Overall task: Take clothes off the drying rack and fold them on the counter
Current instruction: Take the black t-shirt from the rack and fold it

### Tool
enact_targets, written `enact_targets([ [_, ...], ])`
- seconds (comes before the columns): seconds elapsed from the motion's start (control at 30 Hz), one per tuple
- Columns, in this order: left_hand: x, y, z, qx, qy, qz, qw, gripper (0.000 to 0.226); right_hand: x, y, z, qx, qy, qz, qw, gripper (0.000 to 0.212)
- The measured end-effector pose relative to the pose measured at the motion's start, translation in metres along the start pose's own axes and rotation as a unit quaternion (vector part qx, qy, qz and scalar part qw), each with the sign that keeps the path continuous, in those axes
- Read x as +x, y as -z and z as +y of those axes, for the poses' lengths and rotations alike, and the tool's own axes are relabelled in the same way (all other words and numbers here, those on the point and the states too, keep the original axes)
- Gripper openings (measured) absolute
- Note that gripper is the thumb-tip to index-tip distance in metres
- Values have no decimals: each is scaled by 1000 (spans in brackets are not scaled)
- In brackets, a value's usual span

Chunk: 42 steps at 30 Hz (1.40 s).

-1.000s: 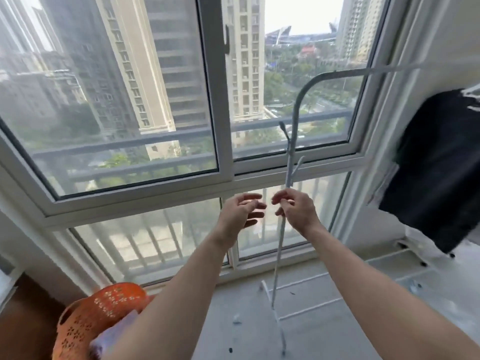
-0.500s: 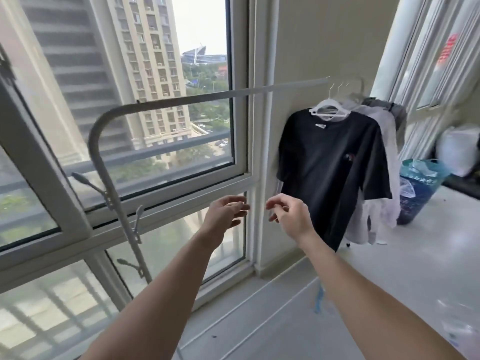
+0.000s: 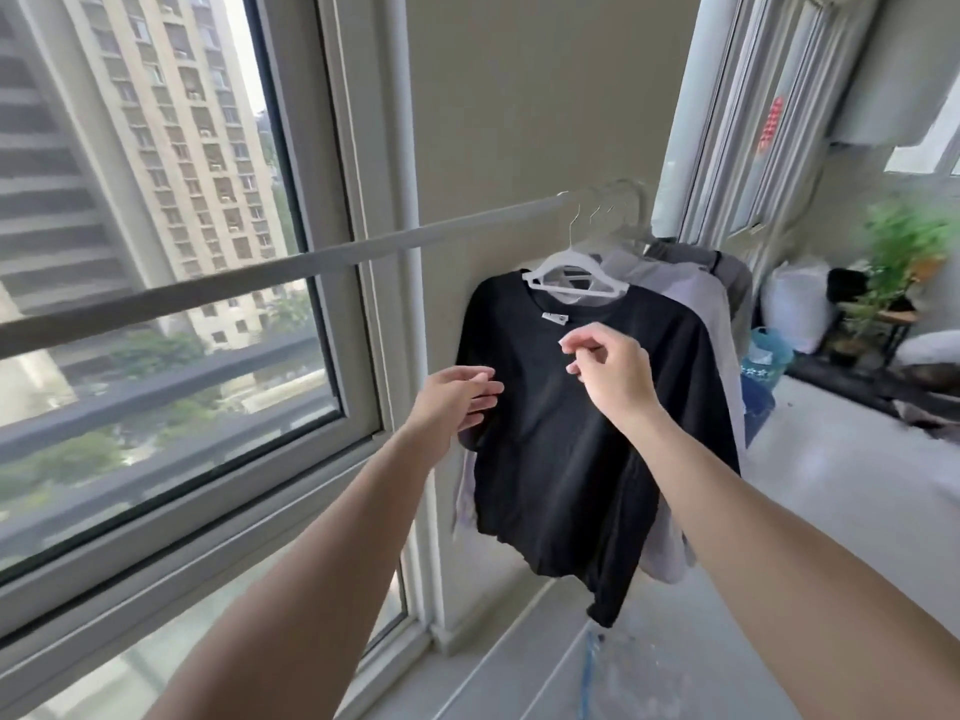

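Note:
A black T-shirt [image 3: 561, 449] hangs on a white hanger [image 3: 571, 272] from the grey rail of the drying rack [image 3: 260, 275]. Behind it hang a pale lilac garment [image 3: 701, 314] and a dark grey one [image 3: 727, 267]. My left hand [image 3: 457, 397] is raised in front of the shirt's left sleeve, fingers relaxed and holding nothing. My right hand [image 3: 610, 371] hovers in front of the shirt's chest, fingers loosely curled, empty. Whether either hand touches the cloth is unclear.
A large window [image 3: 156, 252] fills the left side, with a beige wall [image 3: 519, 122] behind the clothes. A blue bin [image 3: 763, 366], a white bag [image 3: 795, 304] and a potted plant [image 3: 904, 252] stand at the right on the pale floor [image 3: 857, 485].
The view has swung right from the rack's left end to the hanging clothes. Both hands have come up close in front of the black T-shirt, which now looks nearer.

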<state>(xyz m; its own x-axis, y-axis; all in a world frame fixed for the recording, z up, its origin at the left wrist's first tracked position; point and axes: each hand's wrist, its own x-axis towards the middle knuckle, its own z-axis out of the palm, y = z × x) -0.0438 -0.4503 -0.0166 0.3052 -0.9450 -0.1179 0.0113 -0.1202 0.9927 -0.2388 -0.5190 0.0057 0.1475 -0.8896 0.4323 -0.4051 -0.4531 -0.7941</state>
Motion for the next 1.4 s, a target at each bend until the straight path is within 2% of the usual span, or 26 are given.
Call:
enact_targets([
  [0.2,86,-46,26,71,-4,-16,997,21,118,13,25,-194,110,87,971,30],
  [0.3,122,-60,35,77,-5,12,997,33,161,8,35,-250,98,28,963,35],
  [0.4,150,-65,40,72,8,52,996,44,192,-1,41,-277,102,-41,954,31],
  [0.53,183,-69,52,136,2,137,981,64,225,0,54,-254,147,-58,954,17],
  [0.63,197,-73,57,224,-26,198,954,84,244,5,62,-197,161,-79,964,13],
  [0.77,196,-80,60,282,-90,258,920,77,252,11,48,-125,211,-122,962,13],
  [0.87,177,-72,63,292,-115,311,897,60,245,12,32,-70,223,-161,959,12],
  [0.97,141,-54,66,340,-118,311,879,47,228,6,15,-30,223,-202,953,17],
  [1.07,89,-30,63,385,-103,315,861,45,193,-4,-13,-6,248,-243,938,27],
  [1.2,-12,7,47,362,-90,376,848,35,115,-22,-68,19,301,-305,903,25],
  [1.33,-143,50,22,388,-92,434,808,16,16,-34,-130,52,336,-371,864,20],
  [1.4,-204,72,7,401,-82,468,783,17,-29,-41,-156,76,351,-402,842,16],
])
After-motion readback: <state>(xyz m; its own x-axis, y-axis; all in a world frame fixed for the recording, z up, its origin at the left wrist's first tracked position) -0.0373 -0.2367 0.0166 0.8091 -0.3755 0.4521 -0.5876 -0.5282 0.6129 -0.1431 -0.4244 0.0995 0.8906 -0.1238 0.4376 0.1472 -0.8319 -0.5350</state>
